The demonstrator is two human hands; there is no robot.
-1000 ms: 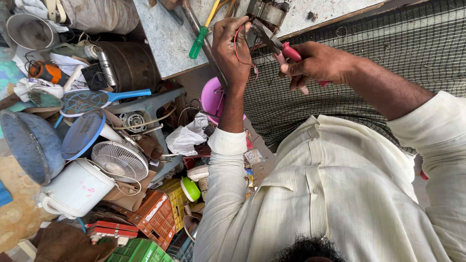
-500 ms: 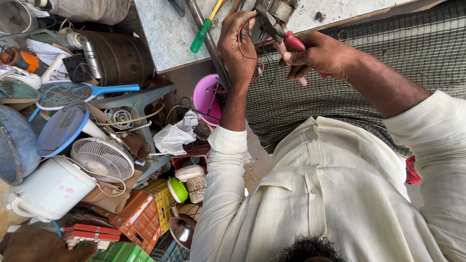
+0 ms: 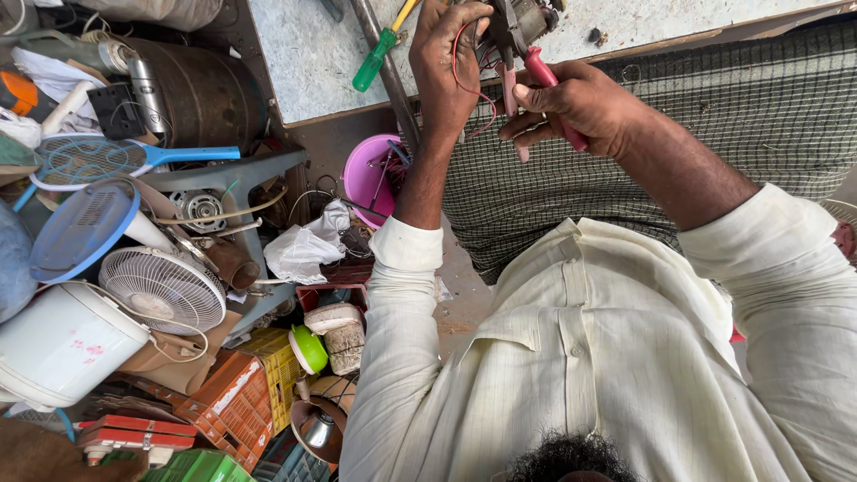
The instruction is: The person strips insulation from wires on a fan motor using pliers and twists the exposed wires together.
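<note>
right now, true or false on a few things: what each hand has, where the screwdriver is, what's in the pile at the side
1. The right hand grips red-handled pliers. True.
2. The left hand holds a small motor-like part with a red wire looping by it. True.
3. The green-handled screwdriver is in the left hand. False: it lies on the grey bench top.
4. The pink tub sits on the bench top. False: it stands below its edge.
5. A white fan lies among the clutter. True.
</note>
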